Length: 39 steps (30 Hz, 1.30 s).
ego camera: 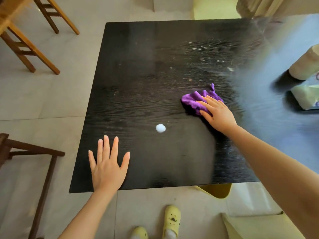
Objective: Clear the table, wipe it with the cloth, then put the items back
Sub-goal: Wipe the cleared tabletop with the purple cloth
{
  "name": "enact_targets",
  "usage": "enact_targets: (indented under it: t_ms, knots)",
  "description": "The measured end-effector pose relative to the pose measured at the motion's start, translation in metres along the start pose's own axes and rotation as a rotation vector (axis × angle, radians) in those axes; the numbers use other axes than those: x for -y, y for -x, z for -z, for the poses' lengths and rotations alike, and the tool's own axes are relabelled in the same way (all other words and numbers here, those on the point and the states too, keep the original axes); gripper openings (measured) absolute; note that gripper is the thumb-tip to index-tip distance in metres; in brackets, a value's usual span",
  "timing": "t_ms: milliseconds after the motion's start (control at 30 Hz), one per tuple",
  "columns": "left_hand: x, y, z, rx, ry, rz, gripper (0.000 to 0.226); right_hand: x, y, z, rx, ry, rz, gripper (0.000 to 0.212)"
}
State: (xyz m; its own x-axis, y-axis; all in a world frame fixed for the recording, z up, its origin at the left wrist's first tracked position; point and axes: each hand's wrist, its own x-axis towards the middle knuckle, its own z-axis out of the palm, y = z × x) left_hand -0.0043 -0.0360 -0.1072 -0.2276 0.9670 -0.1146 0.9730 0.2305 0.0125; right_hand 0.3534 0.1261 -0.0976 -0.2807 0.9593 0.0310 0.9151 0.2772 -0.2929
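A black wood-grain table (138, 80) fills the middle of the head view. My right hand (218, 113) presses flat on a crumpled purple cloth (193, 100) right of the table's centre. Near the front left edge, my left hand (107, 165) rests flat on the tabletop, fingers spread, holding nothing. A small white blob (160, 128) lies on the table between both hands. Streaks and pale specks mark the far right part of the surface.
Light wooden chairs (31, 47) stand at the far left, and a dark stool (25, 152) sits close to the table's left. At the right are a beige roll-like object (303, 66) and a packet (305, 95). Yellow clogs (171, 221) show below.
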Motion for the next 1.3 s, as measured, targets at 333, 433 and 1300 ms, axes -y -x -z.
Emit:
enact_targets:
  t_ms: [333, 433, 1300]
  knots:
    - [-0.001, 0.002, 0.000, -0.013, 0.058, -0.026, 0.071, 0.021, 0.084, -0.015, -0.257, 0.021, -0.613, 0.042]
    - [-0.001, 0.002, -0.001, 0.003, 0.076, -0.033, 0.070, 0.049, 0.107, -0.020, -0.285, 0.043, -0.801, 0.044]
    - [0.090, 0.035, -0.002, -0.012, 0.102, -0.248, 0.081, 0.306, 0.019, -0.091, -0.066, -0.004, -0.534, 0.044]
